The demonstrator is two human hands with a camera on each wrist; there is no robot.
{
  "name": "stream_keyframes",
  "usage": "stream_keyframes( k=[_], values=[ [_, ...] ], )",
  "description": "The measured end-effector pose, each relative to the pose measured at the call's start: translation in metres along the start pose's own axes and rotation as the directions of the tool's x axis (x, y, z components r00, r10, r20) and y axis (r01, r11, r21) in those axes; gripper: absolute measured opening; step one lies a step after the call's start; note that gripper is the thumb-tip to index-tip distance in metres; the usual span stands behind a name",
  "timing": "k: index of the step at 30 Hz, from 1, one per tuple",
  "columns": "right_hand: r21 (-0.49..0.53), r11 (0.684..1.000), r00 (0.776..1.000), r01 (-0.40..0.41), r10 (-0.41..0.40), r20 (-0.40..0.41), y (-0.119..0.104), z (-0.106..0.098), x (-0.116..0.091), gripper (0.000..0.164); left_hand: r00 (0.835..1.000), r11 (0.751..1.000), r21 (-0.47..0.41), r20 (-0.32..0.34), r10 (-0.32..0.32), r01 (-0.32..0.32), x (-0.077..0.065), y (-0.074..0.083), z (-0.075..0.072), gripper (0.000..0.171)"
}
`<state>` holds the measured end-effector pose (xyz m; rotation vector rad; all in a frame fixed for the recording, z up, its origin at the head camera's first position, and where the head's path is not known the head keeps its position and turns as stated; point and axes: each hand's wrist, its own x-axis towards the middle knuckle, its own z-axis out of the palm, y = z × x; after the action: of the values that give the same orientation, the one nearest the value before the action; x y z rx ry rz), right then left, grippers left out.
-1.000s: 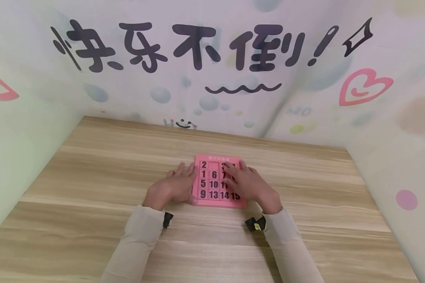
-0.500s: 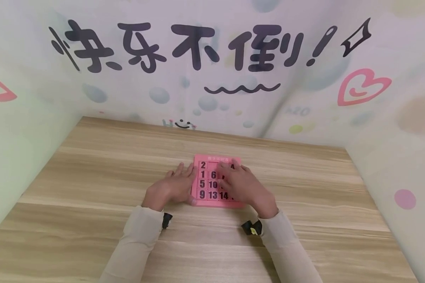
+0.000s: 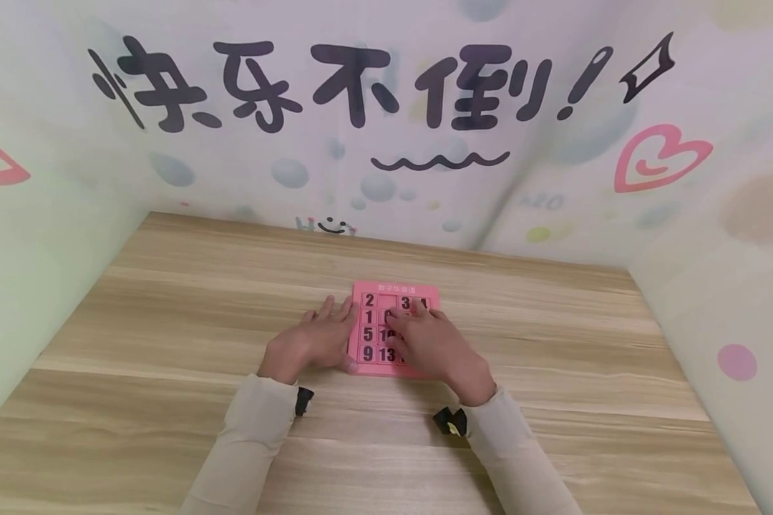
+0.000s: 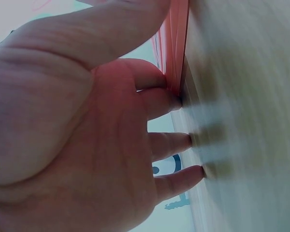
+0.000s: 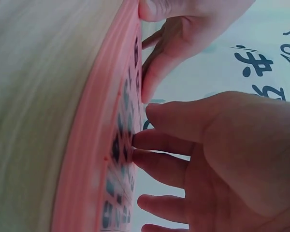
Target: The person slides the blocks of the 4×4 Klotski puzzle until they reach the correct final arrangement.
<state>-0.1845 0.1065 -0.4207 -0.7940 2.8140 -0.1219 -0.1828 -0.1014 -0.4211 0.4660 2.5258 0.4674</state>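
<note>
A pink sliding number puzzle [image 3: 396, 289] lies flat on the wooden table. Its gap [image 3: 388, 300] sits in the top row, between tile 2 [image 3: 369, 300] and tile 3 [image 3: 405, 302]. Along the puzzle's left side rests my left hand [image 3: 322, 340], its thumb at the near corner and its fingers spread; in the left wrist view, the outer fingertips [image 4: 198, 172] meet the tabletop. My right hand [image 3: 430, 345] reaches over the right part of the board, with fingertips at the 6 tile; the right wrist view has two fingertips [image 5: 137, 157] right at the tiles. Several tiles are hidden beneath it.
The wood-grain table [image 3: 187, 300] runs back to a printed wall [image 3: 232, 172] with large black characters. Light side walls [image 3: 702, 315] stand at left and right. A black wrist strap [image 3: 451, 422] shows under the right cuff.
My right hand has moved left over the top-row 3, then nearer to me onto the 6, uncovering the 3. The left hand and the gap have stayed where they were.
</note>
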Motion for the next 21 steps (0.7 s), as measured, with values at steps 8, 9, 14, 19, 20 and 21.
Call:
stream_keyframes(
  k=[8, 9, 14, 19, 20, 21],
  values=[
    [0.016, 1.000, 1.000, -0.009, 0.009, -0.011, 0.003, 0.005, 0.002, 0.051, 1.000, 1.000, -0.011, 0.002, -0.005, 0.005, 0.000, 0.000, 0.000, 0.102],
    [0.017, 1.000, 1.000, -0.007, 0.007, -0.016, 0.003, 0.006, 0.002, 0.051, 1.000, 1.000, -0.011, 0.002, -0.004, 0.004, 0.000, 0.000, 0.000, 0.102],
    [0.025, 1.000, 0.999, -0.007, 0.008, -0.036, 0.005, 0.009, 0.005, 0.052, 1.000, 1.000, -0.021, 0.002, -0.001, 0.001, -0.001, 0.000, 0.000, 0.102],
    [0.044, 0.999, 0.999, -0.029, 0.030, -0.034, 0.007, 0.012, 0.008, 0.054, 1.000, 1.000, -0.028, -0.001, -0.002, 0.002, -0.001, 0.000, 0.000, 0.102],
    [0.047, 0.998, 0.999, -0.034, 0.035, -0.030, 0.007, 0.013, 0.008, 0.054, 1.000, 1.000, -0.026, -0.001, -0.003, 0.003, -0.001, 0.000, 0.000, 0.102],
    [0.050, 0.998, 0.999, -0.037, 0.038, -0.029, 0.008, 0.014, 0.009, 0.054, 1.000, 1.000, -0.027, -0.002, -0.003, 0.003, -0.001, 0.000, 0.000, 0.102]
  ],
)
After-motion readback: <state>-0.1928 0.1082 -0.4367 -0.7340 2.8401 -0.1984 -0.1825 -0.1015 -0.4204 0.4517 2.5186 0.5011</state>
